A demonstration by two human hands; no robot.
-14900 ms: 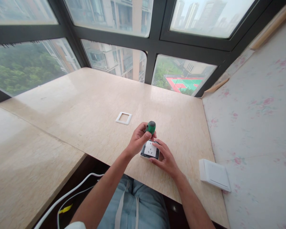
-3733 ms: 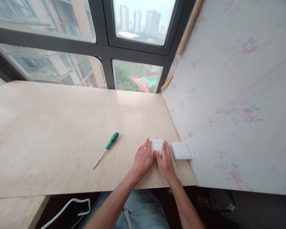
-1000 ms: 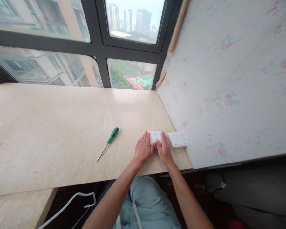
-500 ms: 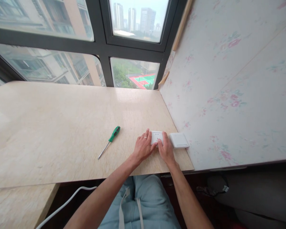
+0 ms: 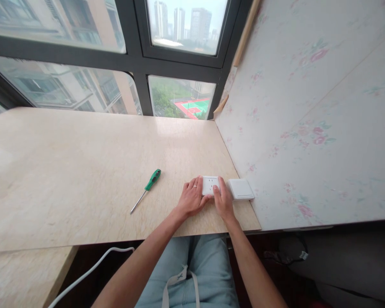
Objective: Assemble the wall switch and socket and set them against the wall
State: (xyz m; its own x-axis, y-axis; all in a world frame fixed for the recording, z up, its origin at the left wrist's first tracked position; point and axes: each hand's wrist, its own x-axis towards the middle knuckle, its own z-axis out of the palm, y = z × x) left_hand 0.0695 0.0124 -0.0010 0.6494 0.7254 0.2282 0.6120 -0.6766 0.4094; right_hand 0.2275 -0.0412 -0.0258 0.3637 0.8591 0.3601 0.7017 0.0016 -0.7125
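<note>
A white wall socket (image 5: 209,185) with slots in its face lies on the stone counter (image 5: 93,171), between my two hands. My left hand (image 5: 192,197) presses along its left edge, a ring on one finger and the thumb near the lower edge. From the other side my right hand (image 5: 223,200) grips it, thumb on the face and fingers along the right edge. Just right of that hand lies a white switch panel (image 5: 241,189), close to the wall. A green-handled screwdriver (image 5: 152,179) rests farther left, its shaft pointing toward the front edge.
Floral wallpaper covers the wall (image 5: 301,128) on the right. Dark window frames (image 5: 179,66) border the counter's far side. A white cable (image 5: 93,268) hangs below the front edge at left. Another dark cable (image 5: 304,246) lies in shadow at lower right.
The right thumb has shifted slightly on the socket's face, and more of the face shows. Both hands still hold the socket in about the same place. The screwdriver has stayed put.
</note>
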